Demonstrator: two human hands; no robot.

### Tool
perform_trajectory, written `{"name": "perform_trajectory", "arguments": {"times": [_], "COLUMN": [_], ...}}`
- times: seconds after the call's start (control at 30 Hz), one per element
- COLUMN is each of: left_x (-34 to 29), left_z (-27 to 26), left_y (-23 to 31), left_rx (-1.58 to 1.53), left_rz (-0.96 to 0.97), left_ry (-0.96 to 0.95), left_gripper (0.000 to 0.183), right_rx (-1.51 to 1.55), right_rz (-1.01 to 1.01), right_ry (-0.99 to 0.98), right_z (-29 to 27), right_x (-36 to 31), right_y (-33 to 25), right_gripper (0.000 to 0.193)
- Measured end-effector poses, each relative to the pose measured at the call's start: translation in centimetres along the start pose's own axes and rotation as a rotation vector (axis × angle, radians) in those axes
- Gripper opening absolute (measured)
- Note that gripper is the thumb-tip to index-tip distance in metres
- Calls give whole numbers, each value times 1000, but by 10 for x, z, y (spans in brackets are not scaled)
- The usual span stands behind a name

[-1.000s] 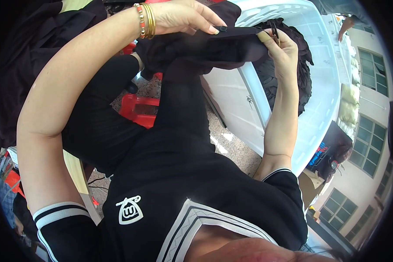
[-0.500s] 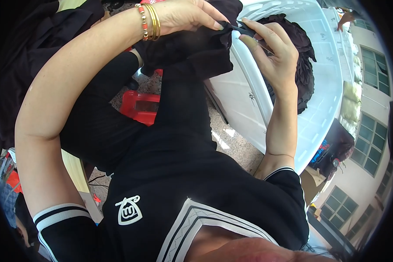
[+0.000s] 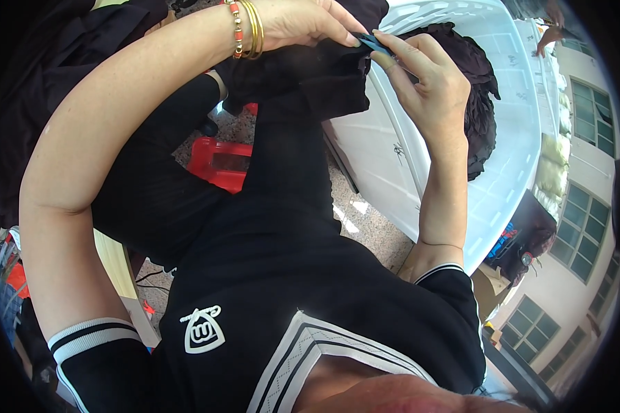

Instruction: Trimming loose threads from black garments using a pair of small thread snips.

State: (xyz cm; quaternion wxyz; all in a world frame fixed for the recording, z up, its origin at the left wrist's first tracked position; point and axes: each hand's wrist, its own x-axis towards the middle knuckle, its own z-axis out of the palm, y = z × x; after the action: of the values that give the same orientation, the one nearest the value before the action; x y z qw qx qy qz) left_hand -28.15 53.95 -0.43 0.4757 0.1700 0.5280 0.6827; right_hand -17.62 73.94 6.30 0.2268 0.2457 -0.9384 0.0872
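Dark cloth [image 3: 303, 82], almost black and folded, hangs over my lap. My left hand [image 3: 313, 24], with bangles at its wrist, pinches the cloth's upper right edge between thumb and fingers. Close beside it, my right hand [image 3: 430, 82] is closed with thumb and fingertips around small blue thread snips [image 3: 373, 44]. Their narrow blades point toward the pinched edge by my left thumb. The rest of the snips is hidden by my right fingers, and I cannot tell whether the blades touch the cloth.
A large white plastic basket [image 3: 513, 131] stands at the right, holding a heap of dark cloth pieces [image 3: 481, 110]. More dark cloth [image 3: 41, 96] is piled at the far left. Below my lap, a red plastic stool [image 3: 217, 165] sits on the speckled floor [image 3: 372, 230].
Both hands have shifted slightly, the left a little to the right. The snips have turned in my right hand, so more of their blue blades shows between the fingertips.
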Motion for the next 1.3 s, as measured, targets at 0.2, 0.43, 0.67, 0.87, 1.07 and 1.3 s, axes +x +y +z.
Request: {"name": "perform_trajectory", "arguments": {"times": [0.2,0.43,0.67,0.87,1.07,1.3], "left_x": [0,-5,1,6,-13,1], "left_z": [2,4,5,0,15,-3], "left_y": [1,7,2,-8,19,1], "left_rx": [-6,-21,-102,-217,518,411], "left_rz": [22,34,2,149,222,274], "left_ry": [-30,-58,110,63,-79,97], "left_gripper": [24,25,20,15,35,16], "right_rx": [-12,115,774,358,1157,1142], "right_rz": [6,33,487,613,907,841], "right_ry": [-7,-3,66,-239,-216,-199], "right_z": [3,8,18,21,14,12], "right_x": [-2,-2,-6,-2,-17,-15], "right_y": [3,10,3,-9,47,57], "right_gripper": [22,23,33,41,8,10]}}
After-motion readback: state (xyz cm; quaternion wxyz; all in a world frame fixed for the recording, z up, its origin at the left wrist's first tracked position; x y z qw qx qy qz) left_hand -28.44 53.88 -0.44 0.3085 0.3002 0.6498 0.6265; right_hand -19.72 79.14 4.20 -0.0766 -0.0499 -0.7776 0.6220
